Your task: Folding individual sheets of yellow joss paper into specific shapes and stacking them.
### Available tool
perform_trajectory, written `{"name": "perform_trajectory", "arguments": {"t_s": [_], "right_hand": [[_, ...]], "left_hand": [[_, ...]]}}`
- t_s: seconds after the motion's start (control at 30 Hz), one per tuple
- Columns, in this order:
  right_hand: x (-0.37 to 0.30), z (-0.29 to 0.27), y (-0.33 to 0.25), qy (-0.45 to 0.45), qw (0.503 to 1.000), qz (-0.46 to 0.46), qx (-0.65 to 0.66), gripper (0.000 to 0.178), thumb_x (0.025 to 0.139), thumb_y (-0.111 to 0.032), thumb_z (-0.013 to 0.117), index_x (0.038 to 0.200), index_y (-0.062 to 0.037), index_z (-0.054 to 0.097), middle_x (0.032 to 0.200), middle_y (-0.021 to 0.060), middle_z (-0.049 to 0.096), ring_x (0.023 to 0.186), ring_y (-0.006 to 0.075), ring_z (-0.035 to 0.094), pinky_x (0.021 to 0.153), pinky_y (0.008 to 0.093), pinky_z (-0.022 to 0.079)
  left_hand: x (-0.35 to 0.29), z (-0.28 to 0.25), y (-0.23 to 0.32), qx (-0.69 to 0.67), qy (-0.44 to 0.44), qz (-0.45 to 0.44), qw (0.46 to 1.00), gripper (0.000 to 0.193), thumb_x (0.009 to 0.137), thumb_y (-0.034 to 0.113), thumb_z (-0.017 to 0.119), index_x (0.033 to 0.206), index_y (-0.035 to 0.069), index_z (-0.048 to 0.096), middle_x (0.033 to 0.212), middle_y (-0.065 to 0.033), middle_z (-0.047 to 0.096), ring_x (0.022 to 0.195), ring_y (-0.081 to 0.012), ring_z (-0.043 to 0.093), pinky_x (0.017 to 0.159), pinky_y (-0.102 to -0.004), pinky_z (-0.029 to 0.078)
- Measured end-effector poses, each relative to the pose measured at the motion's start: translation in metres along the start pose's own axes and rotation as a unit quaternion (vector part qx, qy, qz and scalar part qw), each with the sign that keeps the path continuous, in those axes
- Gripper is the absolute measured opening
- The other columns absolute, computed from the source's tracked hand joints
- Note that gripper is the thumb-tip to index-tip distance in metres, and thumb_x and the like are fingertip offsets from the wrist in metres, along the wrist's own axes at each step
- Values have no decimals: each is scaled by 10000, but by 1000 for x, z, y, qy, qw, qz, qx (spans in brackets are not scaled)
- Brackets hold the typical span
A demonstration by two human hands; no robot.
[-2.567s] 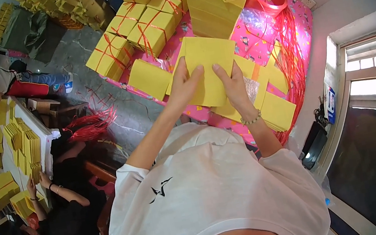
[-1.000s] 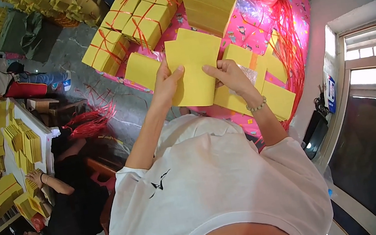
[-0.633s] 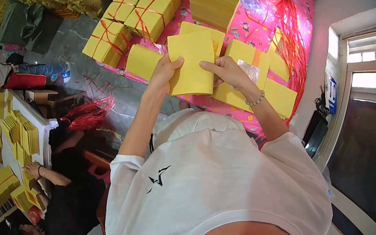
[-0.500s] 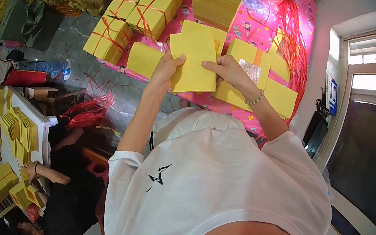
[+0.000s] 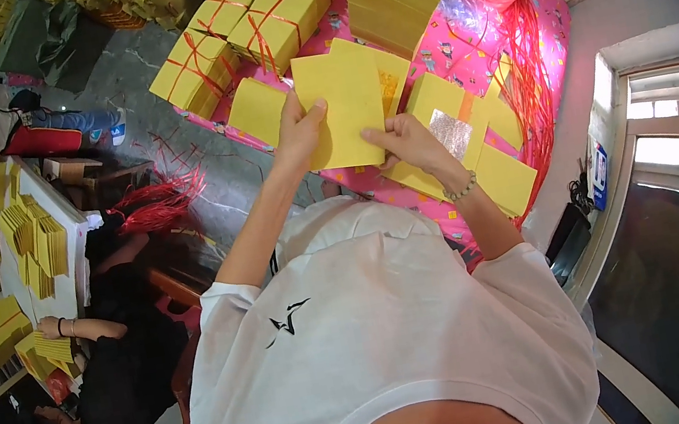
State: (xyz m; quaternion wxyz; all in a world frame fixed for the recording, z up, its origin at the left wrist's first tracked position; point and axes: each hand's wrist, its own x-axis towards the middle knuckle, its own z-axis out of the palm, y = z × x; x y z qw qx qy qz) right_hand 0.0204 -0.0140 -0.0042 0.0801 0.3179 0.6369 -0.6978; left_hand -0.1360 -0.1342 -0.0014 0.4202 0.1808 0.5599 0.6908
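Over the near edge of the pink table I hold some yellow paper sheets (image 5: 344,107), upright and facing me. My left hand (image 5: 303,135) grips their left edge, thumb across the front. At the lower right corner, my right hand (image 5: 411,143) pinches the paper between thumb and fingers. How many sheets are held cannot be told. Behind them shows another yellow sheet with a gold patch (image 5: 391,80). Below and right of my right hand lie loose yellow sheets (image 5: 504,176), one with a silver foil square (image 5: 451,134). A yellow stack (image 5: 256,110) lies left of my left hand.
Tied yellow paper bundles (image 5: 275,23) fill the far side of the pink patterned table (image 5: 431,53). Red ribbons (image 5: 531,101) hang along its right side. To the left, two people work at a white table (image 5: 73,245) with yellow stacks; red ribbons (image 5: 161,203) hang nearby.
The held sheets have shifted slightly left, and more of the gold patch shows behind them. My right hand has moved slightly down and left. A co-worker's hand at the white table has moved.
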Motion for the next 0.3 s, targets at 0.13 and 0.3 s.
{"name": "perform_trajectory", "arguments": {"t_s": [0.13, 0.3], "right_hand": [[-5, 7, 3, -12, 999, -21, 20, 339, 888, -289, 616, 996, 31, 648, 816, 64, 668, 670, 86, 626, 579, 214, 541], [-11, 12, 2, -18, 998, -9, 53, 329, 888, -281, 616, 1063, -5, 641, 893, 102, 683, 774, 159, 668, 623, 244, 553]], "left_hand": [[-6, -1, 2, 29, 31, 40, 998, 338, 915, 40, 472, 1247, 12, 417, 1167, -92, 564, 1065, -169, 545, 910, -310, 428], [-10, -11, 6, 21, 69, 34, 997, 365, 918, 91, 496, 1266, 29, 406, 1186, -95, 540, 1092, -160, 514, 931, -306, 402]]}}
